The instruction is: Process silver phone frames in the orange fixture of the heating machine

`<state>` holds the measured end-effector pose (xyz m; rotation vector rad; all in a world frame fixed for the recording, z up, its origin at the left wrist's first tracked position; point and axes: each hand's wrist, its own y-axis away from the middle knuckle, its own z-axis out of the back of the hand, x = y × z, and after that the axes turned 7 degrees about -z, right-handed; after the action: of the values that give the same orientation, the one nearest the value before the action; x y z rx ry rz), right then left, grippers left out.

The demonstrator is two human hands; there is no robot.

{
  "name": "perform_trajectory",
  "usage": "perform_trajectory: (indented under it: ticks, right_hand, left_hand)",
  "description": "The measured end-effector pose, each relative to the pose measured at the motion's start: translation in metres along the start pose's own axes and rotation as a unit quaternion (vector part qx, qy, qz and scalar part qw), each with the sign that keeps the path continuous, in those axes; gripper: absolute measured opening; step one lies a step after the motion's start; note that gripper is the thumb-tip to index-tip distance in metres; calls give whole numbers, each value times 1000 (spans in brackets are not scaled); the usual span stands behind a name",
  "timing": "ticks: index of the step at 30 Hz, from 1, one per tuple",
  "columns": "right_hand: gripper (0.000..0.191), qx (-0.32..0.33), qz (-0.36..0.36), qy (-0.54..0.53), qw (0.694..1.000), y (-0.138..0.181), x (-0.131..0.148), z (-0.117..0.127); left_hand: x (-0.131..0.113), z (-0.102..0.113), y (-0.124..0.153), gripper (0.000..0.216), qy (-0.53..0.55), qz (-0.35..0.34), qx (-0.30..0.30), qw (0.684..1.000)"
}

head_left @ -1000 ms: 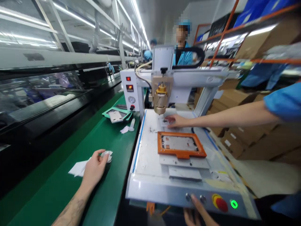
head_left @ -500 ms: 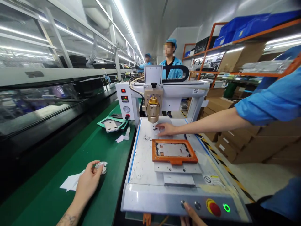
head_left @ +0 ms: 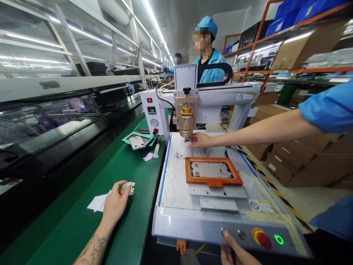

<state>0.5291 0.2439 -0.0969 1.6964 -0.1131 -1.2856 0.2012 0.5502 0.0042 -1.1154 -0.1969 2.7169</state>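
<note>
My left hand (head_left: 116, 204) rests on the green conveyor belt (head_left: 77, 232), with its fingertips pinching a crumpled white wipe (head_left: 129, 187). At the bottom edge, my right hand (head_left: 234, 252) has its index fingertip on a small round button (head_left: 222, 232) on the front panel of the dispensing machine. An orange fixture (head_left: 213, 171) holding a metal phone frame lies on the machine's white bed. A co-worker's hand (head_left: 200, 140), on an arm in a blue sleeve, reaches in from the right. It touches the bed just below the brass nozzle (head_left: 186, 124).
A red emergency stop (head_left: 261, 239) and a lit green button (head_left: 279, 239) sit on the panel's right. A flat white sheet (head_left: 97, 202) lies by my left hand. A teal tray (head_left: 139, 140) with a frame lies further up the belt. People in blue stand behind the machine, and cartons are stacked at right.
The co-worker's hand has shifted slightly toward the nozzle. My left hand stays on the wipe and my right finger stays on the button. The view has moved a little.
</note>
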Motion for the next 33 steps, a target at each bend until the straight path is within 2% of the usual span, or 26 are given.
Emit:
perform_trajectory:
  ticks: [2, 5, 9, 11, 13, 16, 17, 19, 21, 23, 27, 30, 33]
  right_hand:
    - [38, -2, -57, -25, 998, -5, 8, 0]
    - [36, -4, -124, 26, 992, -8, 17, 0]
    - [25, 12, -107, 177, 978, -10, 17, -1]
    - [25, 11, -114, 218, 969, -11, 18, -2]
    - [27, 3, -157, 202, 967, -13, 22, -2]
    - [33, -14, -196, 88, 977, -10, 24, -2]
    - [35, -14, -180, 38, 983, -8, 21, -2]
    - [39, -4, -99, -42, 994, 1, 10, -1]
    - [38, 15, -4, -78, 997, 10, -8, 0]
    - [36, 26, 60, -85, 994, 19, -27, 1]
    - [36, 19, 61, -87, 994, 28, -48, 2]
    - [36, -1, 47, -82, 996, 28, -47, 2]
    - [35, -35, 19, -12, 999, 27, -39, 2]
  left_hand:
    - [1, 0, 0, 59, 3, -2, -2, 1000]
    - [3, -1, 0, 59, 6, -3, -4, 1000]
    - [3, 0, 0, 58, 0, -8, -7, 1000]
    - [3, 0, 0, 58, -1, -11, -9, 1000]
    - [3, 0, 0, 58, -1, -12, -11, 1000]
    - [4, 0, 0, 58, 1, -14, -13, 1000]
    - [4, -1, 0, 58, 2, -15, -13, 1000]
    - [4, -1, -1, 58, 2, -15, -13, 1000]
    - [4, -1, -1, 58, 3, -16, -11, 1000]
    - [4, -1, -1, 58, 3, -16, -11, 1000]
    - [6, -1, -1, 57, 0, -14, -10, 1000]
    - [8, -2, -1, 58, 2, -14, -11, 1000]
    - [9, -1, -1, 57, 3, -17, -13, 1000]
